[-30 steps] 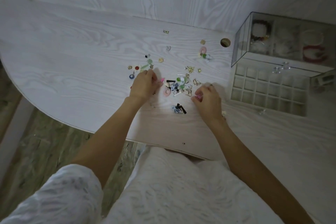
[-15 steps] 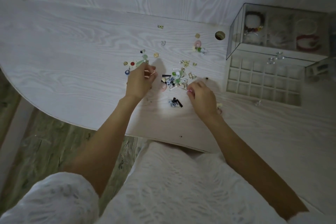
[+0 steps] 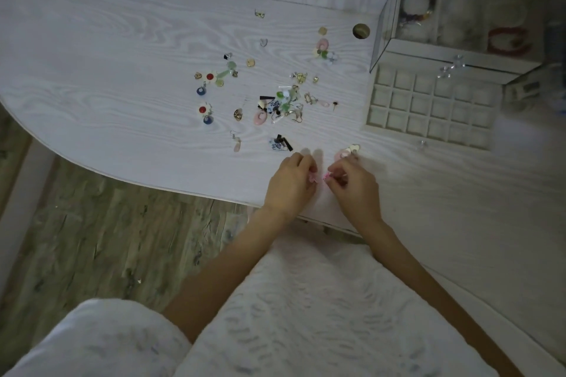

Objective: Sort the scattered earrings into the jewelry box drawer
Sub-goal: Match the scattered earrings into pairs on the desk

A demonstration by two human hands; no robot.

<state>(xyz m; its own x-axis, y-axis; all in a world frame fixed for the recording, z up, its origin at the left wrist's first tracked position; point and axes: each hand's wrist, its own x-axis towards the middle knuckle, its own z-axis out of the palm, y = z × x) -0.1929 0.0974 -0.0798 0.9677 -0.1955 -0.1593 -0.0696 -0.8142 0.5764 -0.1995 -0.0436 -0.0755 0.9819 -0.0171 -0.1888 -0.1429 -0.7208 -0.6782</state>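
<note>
1. Both hands have drawn back from the earring pile toward the near edge of the white wood-grain worktop (image 3: 122, 49) and now sit close together, just apart.
2. Fingers of the left hand (image 3: 289, 184) are curled and pressed together on a small pink earring (image 3: 313, 178), which peeks out at the fingertips on the side facing the other hand.
3. Fingers of the right hand (image 3: 352, 185) pinch a second small pink earring (image 3: 326, 176) at the tips; the two pink pieces face each other across the narrow gap between the hands.
4. Just beyond the right hand's knuckles, a pale pink and gold earring (image 3: 349, 150) lies on the worktop, apart from the fingers.
5. Farther out lie the scattered colourful earrings (image 3: 281, 104), a dense cluster of green, black, pink and gold pieces, well apart from both hands.
6. To the left of that cluster sit flower-shaped earrings with red centres and blue drops (image 3: 204, 110).
7. At the right stands the clear glass jewelry box (image 3: 459, 18), with bracelets visible under its lid.
8. Its cream drawer with a grid of square compartments (image 3: 428, 107) is pulled out toward the person; the compartments look bare, though the dim light makes this hard to confirm.
</note>
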